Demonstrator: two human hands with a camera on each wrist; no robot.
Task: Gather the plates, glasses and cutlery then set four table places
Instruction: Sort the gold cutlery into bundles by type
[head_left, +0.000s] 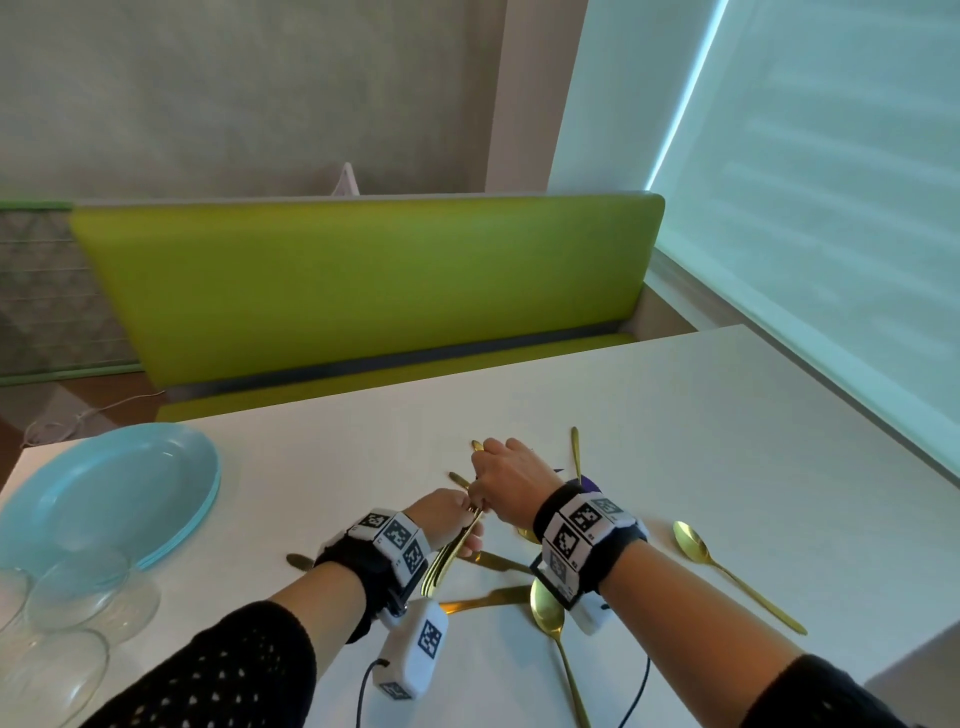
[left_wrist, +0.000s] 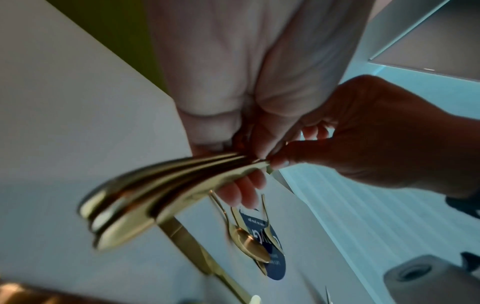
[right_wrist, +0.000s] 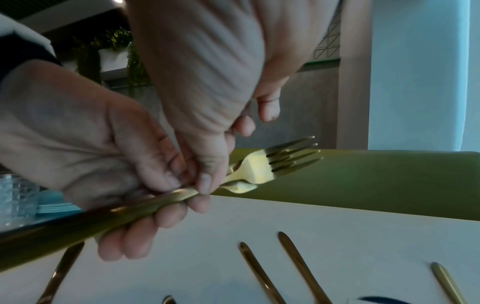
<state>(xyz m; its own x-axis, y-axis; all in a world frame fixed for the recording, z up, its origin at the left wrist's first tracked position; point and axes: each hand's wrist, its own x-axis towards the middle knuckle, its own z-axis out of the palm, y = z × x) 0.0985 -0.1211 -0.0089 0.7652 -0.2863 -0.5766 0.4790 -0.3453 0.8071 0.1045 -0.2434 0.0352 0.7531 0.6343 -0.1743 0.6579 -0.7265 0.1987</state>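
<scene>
Both hands meet over the middle of the white table (head_left: 727, 415) on a bundle of gold forks (head_left: 441, 561). My left hand (head_left: 454, 522) grips the bundle with its fingers curled round the handles (right_wrist: 161, 201). My right hand (head_left: 501, 475) reaches in from the right and pinches the handles with thumb and fingers (right_wrist: 205, 183). Fork tines (right_wrist: 288, 158) stick out past the hands. Loose gold spoons (head_left: 691, 540) (head_left: 548, 608) and knives (head_left: 496, 561) lie around the hands. A stack of light blue plates (head_left: 104, 499) and several clear glasses (head_left: 78, 597) stand at the near left.
A green bench (head_left: 363, 286) runs along the table's far side. To the right is a window blind (head_left: 831, 208). A dark blue card (left_wrist: 275, 259) lies under two spoons (left_wrist: 249, 242). More gold handles (right_wrist: 301, 267) lie near my right wrist.
</scene>
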